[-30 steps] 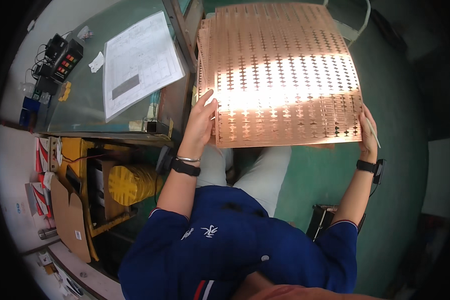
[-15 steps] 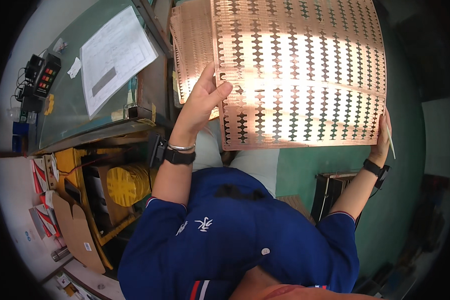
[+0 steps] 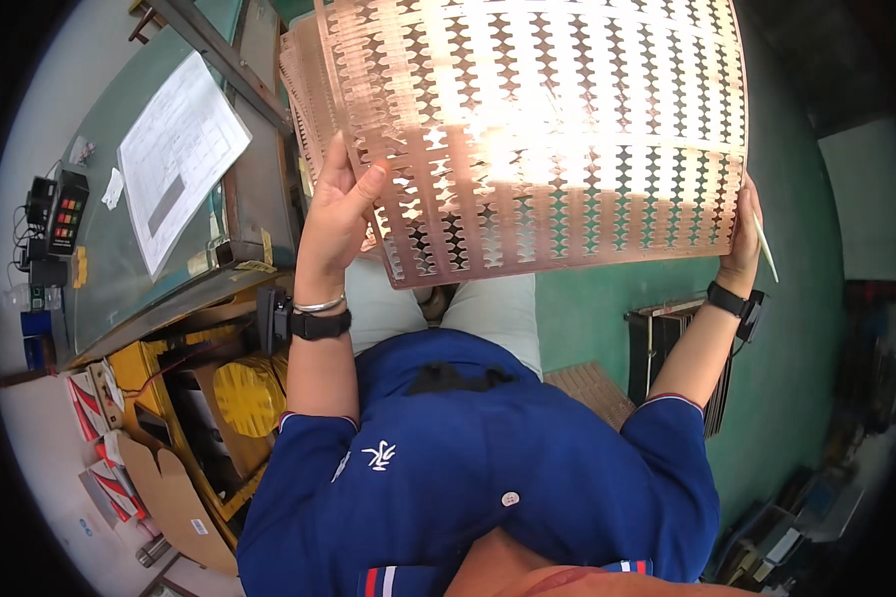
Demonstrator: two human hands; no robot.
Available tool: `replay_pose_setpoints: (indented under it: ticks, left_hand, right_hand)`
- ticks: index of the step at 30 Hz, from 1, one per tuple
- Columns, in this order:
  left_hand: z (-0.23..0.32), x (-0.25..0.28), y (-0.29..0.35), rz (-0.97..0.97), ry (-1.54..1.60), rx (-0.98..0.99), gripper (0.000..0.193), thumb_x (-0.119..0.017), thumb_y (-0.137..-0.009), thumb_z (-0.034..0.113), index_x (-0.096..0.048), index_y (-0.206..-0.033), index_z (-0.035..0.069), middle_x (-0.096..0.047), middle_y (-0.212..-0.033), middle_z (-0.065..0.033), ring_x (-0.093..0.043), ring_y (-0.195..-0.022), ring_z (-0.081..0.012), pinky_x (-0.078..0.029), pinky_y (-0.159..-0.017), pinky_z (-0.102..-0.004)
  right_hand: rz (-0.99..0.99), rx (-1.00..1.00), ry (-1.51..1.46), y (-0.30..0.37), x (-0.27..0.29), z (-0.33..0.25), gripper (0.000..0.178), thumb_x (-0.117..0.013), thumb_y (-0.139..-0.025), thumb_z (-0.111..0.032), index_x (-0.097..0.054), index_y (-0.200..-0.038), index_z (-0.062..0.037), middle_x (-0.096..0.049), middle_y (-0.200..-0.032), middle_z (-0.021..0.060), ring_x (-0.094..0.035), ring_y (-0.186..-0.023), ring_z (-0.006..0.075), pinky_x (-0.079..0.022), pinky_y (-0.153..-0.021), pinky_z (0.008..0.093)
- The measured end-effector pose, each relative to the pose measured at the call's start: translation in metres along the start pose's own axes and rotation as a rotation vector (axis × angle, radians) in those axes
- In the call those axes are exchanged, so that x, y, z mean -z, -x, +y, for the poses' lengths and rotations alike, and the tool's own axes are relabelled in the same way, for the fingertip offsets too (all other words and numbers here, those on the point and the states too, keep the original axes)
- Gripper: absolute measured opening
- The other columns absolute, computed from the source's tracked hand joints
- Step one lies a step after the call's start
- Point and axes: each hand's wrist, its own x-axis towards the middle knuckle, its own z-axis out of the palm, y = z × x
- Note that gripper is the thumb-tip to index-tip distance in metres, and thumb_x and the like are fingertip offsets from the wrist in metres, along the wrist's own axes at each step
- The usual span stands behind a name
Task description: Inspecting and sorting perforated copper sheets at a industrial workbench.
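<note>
A person in a navy-blue short-sleeved shirt sits holding up a large, thin, copper-coloured sheet, cut through with rows of small scalloped openings. The sheet is above and ahead of the lap, glaring brightly across its upper part; its top runs out of view. Its lower edge slants, with the left corner lower in view than the right.

The left hand grips the left edge, thumb on the near face and fingers parted from it, reaching around behind. The right hand is closed about the lower right edge; its fingertips are hidden, so their exact placement cannot be told. A slender, pale, pointed stick juts outward from that hand.

More copper-coloured perforated sheets lie behind the left edge. Farther left, a green-topped table bears a white printed drawing.

Holding the sheet well probably calls for a light, even grip on the solid border, since the narrow strips between openings look easy to bend. Both hands should move together, so that the sheet does not twist. Tilting it slightly would likely ease the glare, and the stick's tip is best kept pointing away from the openings.
</note>
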Motion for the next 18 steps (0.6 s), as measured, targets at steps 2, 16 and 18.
replay_pose_setpoints:
  ticks: [2,16,18]
  left_hand:
    - [-0.002,0.002,-0.002,0.010,-0.016,-0.030,0.049,-0.054,-0.088,0.009,-0.034,-0.133,0.007,-0.049,-0.126,-0.0078,-0.047,-0.116,-0.0167,-0.036,-0.098,-0.0324]
    - [-0.005,0.007,-0.002,-0.025,0.093,-0.041,0.043,-0.052,-0.089,0.004,-0.037,-0.130,0.008,-0.052,-0.124,-0.0073,-0.051,-0.112,-0.0160,-0.040,-0.097,-0.0307]
    - [-0.007,0.008,-0.002,0.016,0.129,-0.029,0.047,-0.051,-0.089,0.003,-0.035,-0.132,0.008,-0.051,-0.125,-0.0081,-0.051,-0.113,-0.0169,-0.039,-0.098,-0.0314]
  right_hand:
    - [-0.009,0.025,0.012,0.000,0.000,0.000,0.048,-0.043,-0.094,-0.029,-0.040,-0.128,0.0054,-0.052,-0.123,0.0134,-0.051,-0.111,0.0180,-0.039,-0.095,0.0293]
    - [-0.033,0.053,-0.122,0.008,-0.005,-0.001,0.046,-0.050,-0.092,-0.025,-0.044,-0.124,0.0072,-0.056,-0.116,0.0144,-0.056,-0.104,0.0176,-0.043,-0.091,0.0291]
    - [-0.043,0.061,-0.095,0.009,-0.008,-0.003,0.046,-0.050,-0.092,-0.026,-0.044,-0.123,0.0075,-0.057,-0.115,0.0145,-0.056,-0.104,0.0179,-0.043,-0.090,0.0292]
